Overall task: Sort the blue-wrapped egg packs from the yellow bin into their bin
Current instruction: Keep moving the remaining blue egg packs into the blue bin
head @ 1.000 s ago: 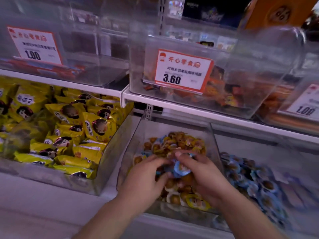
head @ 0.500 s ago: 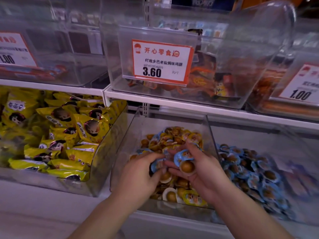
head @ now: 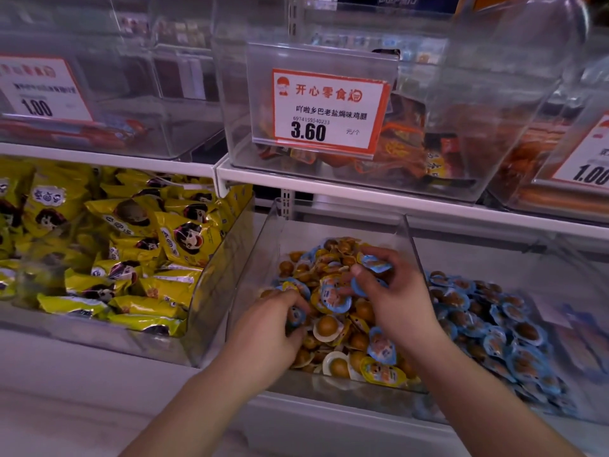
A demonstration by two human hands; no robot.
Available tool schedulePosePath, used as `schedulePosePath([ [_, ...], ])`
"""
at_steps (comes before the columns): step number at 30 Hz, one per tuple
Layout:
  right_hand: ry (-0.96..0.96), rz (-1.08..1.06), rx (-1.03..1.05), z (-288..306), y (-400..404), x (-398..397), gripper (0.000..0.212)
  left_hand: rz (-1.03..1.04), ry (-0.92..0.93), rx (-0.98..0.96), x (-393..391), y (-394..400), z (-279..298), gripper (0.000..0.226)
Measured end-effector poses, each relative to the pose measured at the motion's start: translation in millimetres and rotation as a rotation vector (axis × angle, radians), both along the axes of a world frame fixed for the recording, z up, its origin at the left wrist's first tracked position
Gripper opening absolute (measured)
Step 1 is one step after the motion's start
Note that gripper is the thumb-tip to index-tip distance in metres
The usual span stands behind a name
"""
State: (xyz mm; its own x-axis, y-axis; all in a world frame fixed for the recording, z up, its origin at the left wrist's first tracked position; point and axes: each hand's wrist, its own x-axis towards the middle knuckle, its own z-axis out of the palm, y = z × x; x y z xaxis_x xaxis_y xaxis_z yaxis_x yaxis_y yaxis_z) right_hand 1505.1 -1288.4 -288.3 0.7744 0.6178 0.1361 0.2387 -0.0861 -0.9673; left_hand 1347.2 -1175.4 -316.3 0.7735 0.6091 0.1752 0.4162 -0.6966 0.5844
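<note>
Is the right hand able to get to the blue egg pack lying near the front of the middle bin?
Probably yes. That blue egg pack lies on top of the pile, just below the right hand, uncovered. But the hand already holds blue packs, so it looks full.

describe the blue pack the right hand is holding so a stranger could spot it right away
Find the 3.60 price tag; the clear middle bin sits right below it. Over its egg pile, the right hand pinches a blue-wrapped egg pack, the only one lifted above the heap.
</note>
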Motion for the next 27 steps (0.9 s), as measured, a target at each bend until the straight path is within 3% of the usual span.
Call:
schedulePosePath([
  [5,0.281,-0.050,0.220,21,-10,12,0.022,0.036,-0.186,-0.080,-1,6,-3,0.023],
  [7,0.273,0.023,0.198,30,-19,16,0.023,0.091,-0.262,-0.123,2,6,-1,0.023],
  [11,-0.075,0.091,-0.075,38,-37,16,0.013,0.218,-0.458,-0.501,14,1,6,0.024],
  [14,-0.368,0.018,-0.285,39,-45,12,0.037,0.301,-0.559,-0.597,28,-9,13,0.034],
  [17,-0.448,-0.003,-0.333,39,-55,11,0.056,0.274,-0.469,-0.378,39,-16,13,0.025],
  [19,-0.385,-0.004,-0.301,39,-61,13,0.054,0.208,-0.290,-0.141,43,-17,8,0.014],
  [20,-0.331,-0.006,-0.274,39,-64,14,0.049,0.175,-0.180,-0.046,45,-17,5,0.026],
  [23,-0.155,0.017,-0.181,39,-70,16,0.023,0.102,0.005,0.033,49,-16,-1,0.041],
  [25,-0.035,0.067,-0.127,40,-74,19,0.008,0.093,-0.004,0.040,50,-16,-3,0.038],
  [27,0.121,0.113,-0.055,43,-77,21,0.010,0.123,-0.062,0.045,52,-16,-2,0.031],
])
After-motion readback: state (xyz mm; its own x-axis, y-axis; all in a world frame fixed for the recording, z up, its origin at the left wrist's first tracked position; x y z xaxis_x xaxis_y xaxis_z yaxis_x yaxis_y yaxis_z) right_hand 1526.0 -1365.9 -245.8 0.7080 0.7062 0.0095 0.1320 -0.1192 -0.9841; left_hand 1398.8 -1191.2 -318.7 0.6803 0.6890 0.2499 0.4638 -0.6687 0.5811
